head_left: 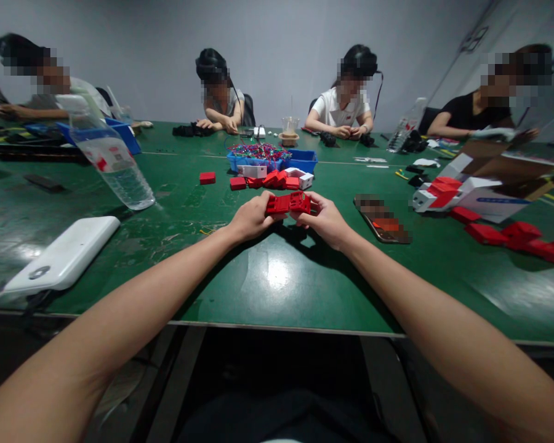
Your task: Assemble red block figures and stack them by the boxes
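Above the green table [277,289], my left hand [249,218] and my right hand [324,220] both grip a red plastic part [289,203], one at each end. The fingers of both hands are curled round it. Just beyond my hands lies a heap of red and white plastic parts [277,178], in front of a blue bin [300,161] filled with small coloured pieces.
A phone [382,219] lies right of my hands. A white power bank [64,253] and a plastic water bottle [113,163] are at the left. Red and white boxes [461,194] and more red parts [519,237] are at the right. Several people sit across the table.
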Demonstrator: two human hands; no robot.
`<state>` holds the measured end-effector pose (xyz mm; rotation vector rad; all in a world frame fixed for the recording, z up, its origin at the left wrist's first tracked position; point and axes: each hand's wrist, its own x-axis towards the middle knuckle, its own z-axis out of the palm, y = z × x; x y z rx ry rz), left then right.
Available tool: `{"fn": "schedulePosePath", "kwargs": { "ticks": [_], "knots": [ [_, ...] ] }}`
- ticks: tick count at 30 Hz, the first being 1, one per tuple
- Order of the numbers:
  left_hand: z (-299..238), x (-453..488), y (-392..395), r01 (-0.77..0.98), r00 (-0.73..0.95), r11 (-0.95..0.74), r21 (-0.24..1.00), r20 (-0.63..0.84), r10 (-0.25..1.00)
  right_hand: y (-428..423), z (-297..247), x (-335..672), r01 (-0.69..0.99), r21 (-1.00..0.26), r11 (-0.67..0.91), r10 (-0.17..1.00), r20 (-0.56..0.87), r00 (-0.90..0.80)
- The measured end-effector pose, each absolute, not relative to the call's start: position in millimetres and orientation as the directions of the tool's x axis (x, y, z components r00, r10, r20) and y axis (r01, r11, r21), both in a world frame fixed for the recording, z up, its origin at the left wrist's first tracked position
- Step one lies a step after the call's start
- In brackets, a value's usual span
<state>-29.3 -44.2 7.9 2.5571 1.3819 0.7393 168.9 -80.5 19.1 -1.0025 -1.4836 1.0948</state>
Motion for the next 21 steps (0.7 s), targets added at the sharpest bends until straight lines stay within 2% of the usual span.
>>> {"fn": "schedulePosePath", "kwargs": {
  "ticks": [7,15,21],
  "knots": [
    [8,-30,-44,0.77,0.491,-0.58,0.265,0.334,0.805,-81,19,168,0.027,-0.967,0.253,0.956,0.246,-0.162],
    [6,-31,-42,0.69,0.573,-0.681,0.244,0.391,0.72,-92,24,162,-0.031,-0.966,0.258,0.909,0.253,-0.332],
    [5,-32,-38,0.685,0.6,-0.696,0.214,0.376,0.706,-90,21,163,-0.07,-0.963,0.261,0.888,0.267,-0.374]
  ]
}}
